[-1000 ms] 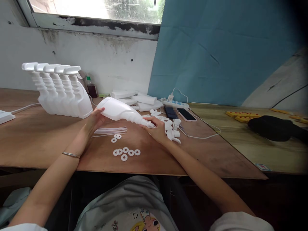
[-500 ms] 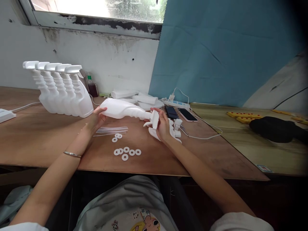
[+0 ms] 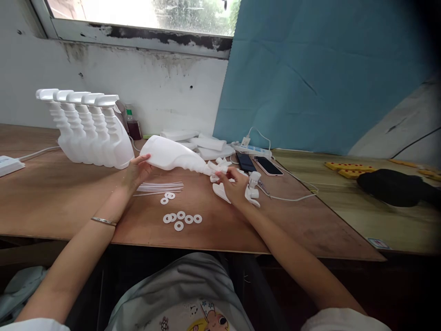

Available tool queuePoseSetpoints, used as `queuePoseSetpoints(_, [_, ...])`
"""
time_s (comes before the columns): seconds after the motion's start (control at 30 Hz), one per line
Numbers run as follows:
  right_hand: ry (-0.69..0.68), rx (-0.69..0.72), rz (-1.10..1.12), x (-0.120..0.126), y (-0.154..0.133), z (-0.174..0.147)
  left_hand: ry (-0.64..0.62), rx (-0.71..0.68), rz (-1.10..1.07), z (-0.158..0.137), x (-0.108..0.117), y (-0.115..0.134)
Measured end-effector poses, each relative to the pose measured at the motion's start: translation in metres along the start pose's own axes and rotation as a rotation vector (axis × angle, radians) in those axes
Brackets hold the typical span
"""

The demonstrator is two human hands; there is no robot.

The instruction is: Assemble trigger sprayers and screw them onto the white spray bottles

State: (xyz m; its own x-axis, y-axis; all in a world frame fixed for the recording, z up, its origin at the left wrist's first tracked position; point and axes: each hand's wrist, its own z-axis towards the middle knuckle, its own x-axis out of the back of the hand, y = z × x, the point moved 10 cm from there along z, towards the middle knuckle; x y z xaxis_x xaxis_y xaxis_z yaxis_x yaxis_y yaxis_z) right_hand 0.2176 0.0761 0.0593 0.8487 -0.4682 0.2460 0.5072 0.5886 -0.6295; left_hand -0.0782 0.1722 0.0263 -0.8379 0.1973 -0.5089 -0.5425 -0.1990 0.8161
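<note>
A white spray bottle [image 3: 174, 154] lies tilted in the air above the table, its base to the left and its neck to the right. My left hand [image 3: 138, 169] is closed on the base end. At the neck, my right hand [image 3: 234, 184] has its fingers closed on a white trigger sprayer head [image 3: 220, 166]; how far it is seated on the neck cannot be seen. Below the bottle lie a bundle of thin white tubes [image 3: 160, 186] and several white ring washers [image 3: 181, 215]. More white sprayer heads [image 3: 254, 188] lie just beyond my right hand.
Several white spray bottles with heads [image 3: 89, 133] stand in a row at the left. White empty-looking bottles [image 3: 206, 142] lie at the back, beside a power strip [image 3: 253, 151]. Two phones [image 3: 268, 166] and a white cable [image 3: 292, 198] lie on the right.
The sprayer head has turned about the bottle's neck, and my right hand has rotated with it. The bottle's base end has risen slightly and shifted left.
</note>
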Motion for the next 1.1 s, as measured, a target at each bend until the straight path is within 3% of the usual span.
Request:
queuePoseSetpoints(0.07, [0.004, -0.198, 0.121, -0.001, 0.019, 0.001, -0.025, -0.031, 0.003, -0.002, -0.004, 0.004])
queuePoseSetpoints(0.17, [-0.048, -0.352, 0.259, -0.012, 0.032, 0.0, -0.054, -0.056, -0.008, -0.003, -0.007, 0.01])
queuePoseSetpoints(0.6, [-0.069, -0.466, 0.375, -0.022, 0.045, -0.003, -0.092, -0.051, 0.072, -0.005, -0.01, 0.011])
queuePoseSetpoints(0.83, [0.001, -0.321, 0.516, -0.015, 0.031, 0.0, -0.136, 0.022, 0.044, -0.005, -0.014, 0.004])
queuePoseSetpoints(1.03, [-0.075, -0.064, 0.508, -0.015, -0.01, -0.003, -0.16, 0.11, -0.001, -0.01, -0.02, -0.013])
queuePoseSetpoints(1.1, [-0.17, 0.018, 0.46, -0.023, -0.023, -0.008, -0.165, 0.134, 0.013, -0.014, -0.024, -0.017])
